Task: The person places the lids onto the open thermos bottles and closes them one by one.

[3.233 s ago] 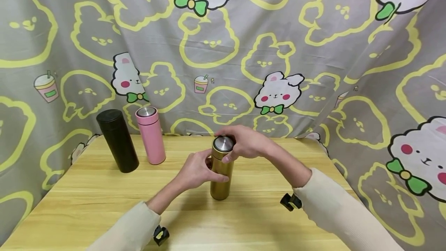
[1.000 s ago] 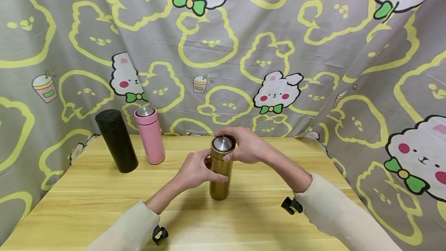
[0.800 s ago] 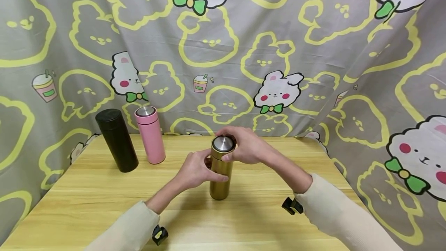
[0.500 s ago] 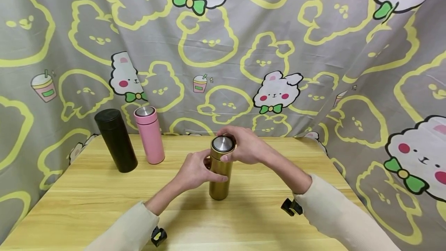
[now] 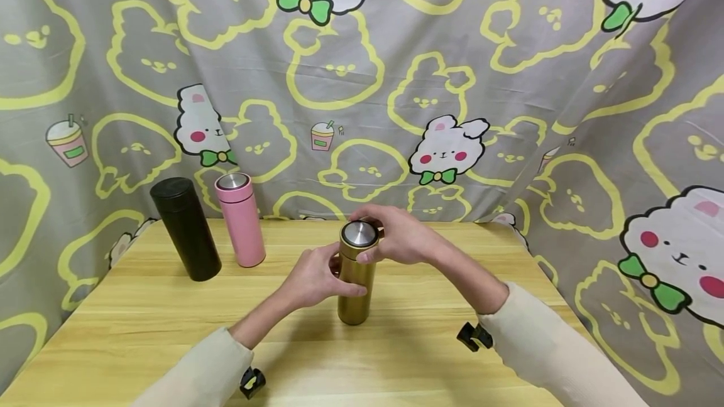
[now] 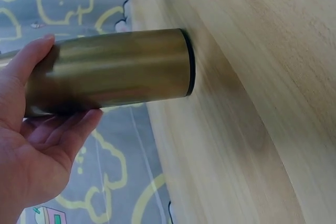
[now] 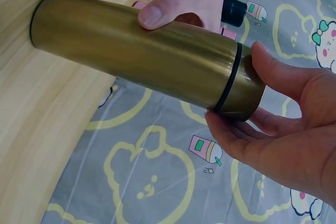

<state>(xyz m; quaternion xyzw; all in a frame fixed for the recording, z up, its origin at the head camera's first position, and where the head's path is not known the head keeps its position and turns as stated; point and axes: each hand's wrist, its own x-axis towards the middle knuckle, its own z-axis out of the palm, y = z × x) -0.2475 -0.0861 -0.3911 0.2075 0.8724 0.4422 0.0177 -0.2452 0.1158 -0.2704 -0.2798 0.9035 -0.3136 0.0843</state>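
Observation:
A gold thermos (image 5: 355, 303) stands upright on the wooden table, its silver-topped lid (image 5: 359, 233) on. My left hand (image 5: 312, 278) grips the body around its upper middle, thumb across the near side. In the left wrist view the thermos's dark-rimmed base (image 6: 191, 62) meets the tabletop, and the left hand (image 6: 39, 124) wraps the other end. My right hand (image 5: 398, 236) holds the lid from the right, thumb on the near side and fingers behind. Seen from the right wrist, the right hand's thumb and fingers (image 7: 283, 77) pinch the gold lid above a black seam.
A black thermos (image 5: 186, 231) and a pink thermos (image 5: 242, 231) stand side by side at the table's back left. The wooden table (image 5: 141, 331) ends at a grey patterned curtain (image 5: 351, 124) behind and at the sides. A dark wrist device (image 5: 474, 336) hangs below the right sleeve.
The right thumb has slid slightly left around the near side of the lid. Both hands keep hold of the gold thermos, which stays in place; the head view has shifted a little.

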